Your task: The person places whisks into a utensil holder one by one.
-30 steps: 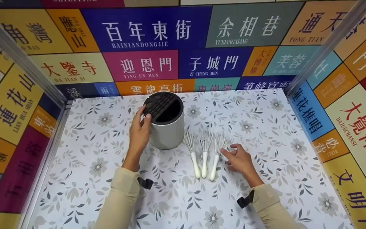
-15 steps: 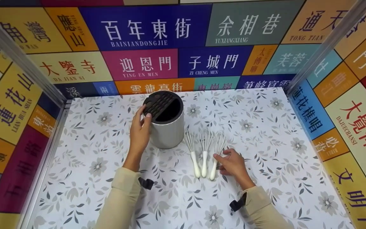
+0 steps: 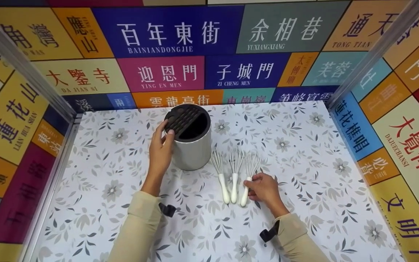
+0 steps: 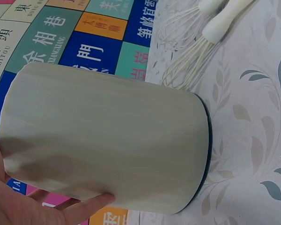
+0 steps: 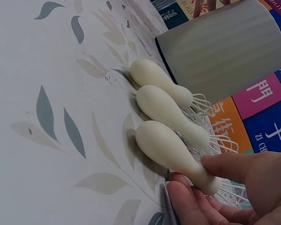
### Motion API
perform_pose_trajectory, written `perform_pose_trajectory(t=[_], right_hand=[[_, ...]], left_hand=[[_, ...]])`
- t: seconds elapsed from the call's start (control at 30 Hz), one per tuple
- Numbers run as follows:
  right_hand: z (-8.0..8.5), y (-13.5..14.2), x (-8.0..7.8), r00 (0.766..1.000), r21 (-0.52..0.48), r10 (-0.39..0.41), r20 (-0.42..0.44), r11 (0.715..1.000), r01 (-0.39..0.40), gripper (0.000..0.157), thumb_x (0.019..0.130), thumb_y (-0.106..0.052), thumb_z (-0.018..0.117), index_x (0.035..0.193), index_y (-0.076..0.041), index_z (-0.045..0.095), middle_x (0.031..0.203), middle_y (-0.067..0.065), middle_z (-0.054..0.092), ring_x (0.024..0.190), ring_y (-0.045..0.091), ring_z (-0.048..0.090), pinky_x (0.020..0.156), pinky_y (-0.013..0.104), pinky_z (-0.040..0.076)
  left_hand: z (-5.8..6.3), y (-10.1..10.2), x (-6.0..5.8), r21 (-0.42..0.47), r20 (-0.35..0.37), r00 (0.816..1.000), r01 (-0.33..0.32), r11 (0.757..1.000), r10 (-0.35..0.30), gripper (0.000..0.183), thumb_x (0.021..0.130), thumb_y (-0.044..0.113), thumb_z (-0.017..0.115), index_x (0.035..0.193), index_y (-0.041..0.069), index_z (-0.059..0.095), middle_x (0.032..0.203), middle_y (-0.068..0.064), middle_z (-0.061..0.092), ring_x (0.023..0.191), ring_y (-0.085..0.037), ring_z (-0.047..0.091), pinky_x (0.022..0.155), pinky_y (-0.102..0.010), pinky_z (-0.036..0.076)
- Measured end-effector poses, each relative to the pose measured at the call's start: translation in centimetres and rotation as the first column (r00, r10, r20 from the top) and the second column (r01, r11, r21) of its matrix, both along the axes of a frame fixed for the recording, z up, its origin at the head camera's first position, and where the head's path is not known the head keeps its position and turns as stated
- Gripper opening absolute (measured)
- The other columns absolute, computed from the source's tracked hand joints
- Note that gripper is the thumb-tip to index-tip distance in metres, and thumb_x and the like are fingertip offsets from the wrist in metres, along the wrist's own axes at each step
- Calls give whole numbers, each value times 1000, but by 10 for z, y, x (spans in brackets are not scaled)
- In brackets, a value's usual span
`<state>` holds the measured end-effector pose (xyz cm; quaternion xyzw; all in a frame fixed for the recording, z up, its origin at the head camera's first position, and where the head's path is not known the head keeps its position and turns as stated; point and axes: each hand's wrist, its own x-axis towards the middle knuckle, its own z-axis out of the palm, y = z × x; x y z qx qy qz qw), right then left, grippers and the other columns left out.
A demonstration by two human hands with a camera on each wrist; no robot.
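My left hand (image 3: 161, 147) rests against the left side of a pale grey utensil holder (image 3: 192, 154), fingertips at its dark rim. The holder stands upright; its black top is part slotted, part a wide opening. In the left wrist view the fingers (image 4: 91, 206) lie along the holder's smooth wall. Three white-handled balloon whisks lie side by side to its right. My right hand (image 3: 264, 187) pinches the rightmost whisk (image 3: 245, 191) at the neck between thumb and fingers. The middle whisk (image 3: 234, 187) and the left whisk (image 3: 224, 189) lie untouched, handles toward me.
A white tabletop (image 3: 96, 218) printed with grey flowers and leaves lies under everything. Colourful panels (image 3: 166, 32) with Chinese lettering wall it in at the back and both sides. Metal posts (image 3: 369, 54) stand at the back corners.
My right hand has moved left and slightly down from beside the rightmost whisk and now pinches its neck. The left hand, the holder and the other whisks stay in place.
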<state>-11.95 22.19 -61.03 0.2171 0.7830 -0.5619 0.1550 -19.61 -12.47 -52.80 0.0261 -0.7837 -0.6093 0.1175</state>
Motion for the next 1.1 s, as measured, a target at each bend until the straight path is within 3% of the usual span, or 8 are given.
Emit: perform_pose_trajectory(t=[0.57,0.9,1.1], right_hand=[[6,2,0,999,-116,-33,17,993,35,38,88,-20,79,117,-4,60,95,9,67,65,21,72,60,39,64],[12,0,-3,998,-79,-46,-34,996,43,38,89,-22,78,119,-6,61,100,6,68,71,23,73,62,40,64],[22,-5,-10,998,-96,-17,-62,995,11,38,92,-24,75,121,-6,59,109,11,69,80,25,75,65,40,65]], left_hand=[[0,2,2,-9,-21,1000,-6,1000,6,47,107,36,52,152,22,49,155,-8,47,145,-19,42,120,-42,40],[0,3,2,-5,-9,1000,-6,1000,5,47,107,35,52,152,23,49,156,-7,46,146,-19,41,121,-42,39],[0,2,1,-3,-9,1000,-11,1000,11,46,107,35,52,152,23,49,158,-6,44,147,-18,40,121,-42,38]])
